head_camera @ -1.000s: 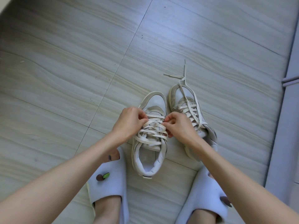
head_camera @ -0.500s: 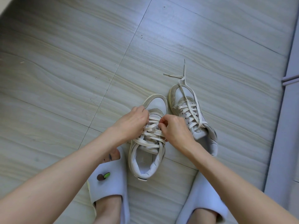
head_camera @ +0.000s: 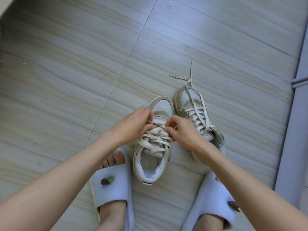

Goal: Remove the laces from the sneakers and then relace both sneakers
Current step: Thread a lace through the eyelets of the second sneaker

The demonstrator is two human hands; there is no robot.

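Two white sneakers stand side by side on the floor, toes pointing away from me. The left sneaker (head_camera: 150, 161) has its cream lace (head_camera: 155, 139) loosely crossed over the tongue. My left hand (head_camera: 133, 122) pinches the lace at the eyelets near the toe. My right hand (head_camera: 181, 130) pinches the same lace on the opposite side. The right sneaker (head_camera: 186, 100) is laced, and its lace ends (head_camera: 190, 77) trail out on the floor beyond the toe. My right wrist covers that shoe's heel.
My feet in pale slippers, the left slipper (head_camera: 113, 189) and the right slipper (head_camera: 215, 197), flank the left sneaker. The grey tiled floor (head_camera: 83, 64) spreads to the left and far side. A pale cabinet or door edge (head_camera: 296, 114) runs along the right.
Both hands have moved from the middle of the left sneaker's lacing toward the toe end. The left sneaker has shifted slightly.
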